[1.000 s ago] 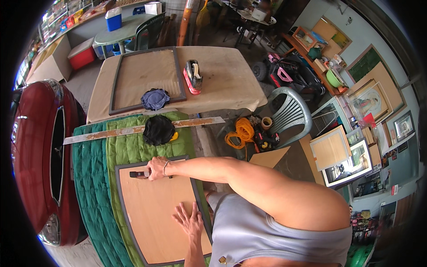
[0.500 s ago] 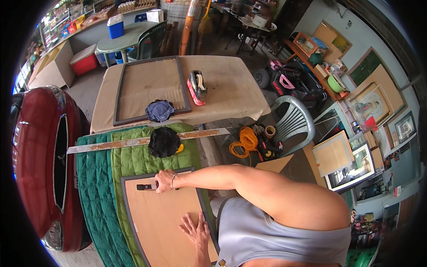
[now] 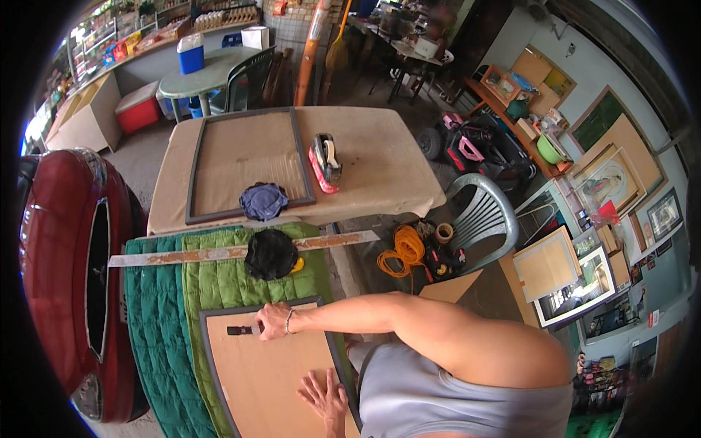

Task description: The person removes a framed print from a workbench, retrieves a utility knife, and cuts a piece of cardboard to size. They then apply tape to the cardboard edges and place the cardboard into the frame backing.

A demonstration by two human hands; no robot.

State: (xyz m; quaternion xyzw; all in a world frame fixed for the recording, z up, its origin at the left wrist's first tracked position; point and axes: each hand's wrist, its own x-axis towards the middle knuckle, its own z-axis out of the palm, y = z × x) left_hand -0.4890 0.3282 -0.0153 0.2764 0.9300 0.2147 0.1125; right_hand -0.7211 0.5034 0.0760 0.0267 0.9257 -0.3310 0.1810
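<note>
A picture frame with a dark grey border [image 3: 339,350] lies back-up on the quilts, a tan backing board [image 3: 252,379] filling it. My right arm reaches across from the right. Near the board's far end, my right hand [image 3: 274,321] is closed around a black-and-grey hand tool like a staple gun [image 3: 239,331]. The tool lies low over the board, its dark end pointing left; whether it touches is unclear. My left hand [image 3: 325,396] is open, fingers spread, resting flat on the board nearer the lower edge.
A long metal straightedge [image 3: 168,257] and a black cloth bundle [image 3: 270,254] lie on green quilts [image 3: 157,328]. Beyond, a cloth-covered table [image 3: 380,160] bears another frame [image 3: 193,175] and a tape dispenser [image 3: 326,164]. A red car [image 3: 66,277] stands left; a plastic chair [image 3: 485,219] right.
The whole scene sits slightly lower in the picture. My right hand keeps its hold on the staple gun, and my left hand stays spread on the board.
</note>
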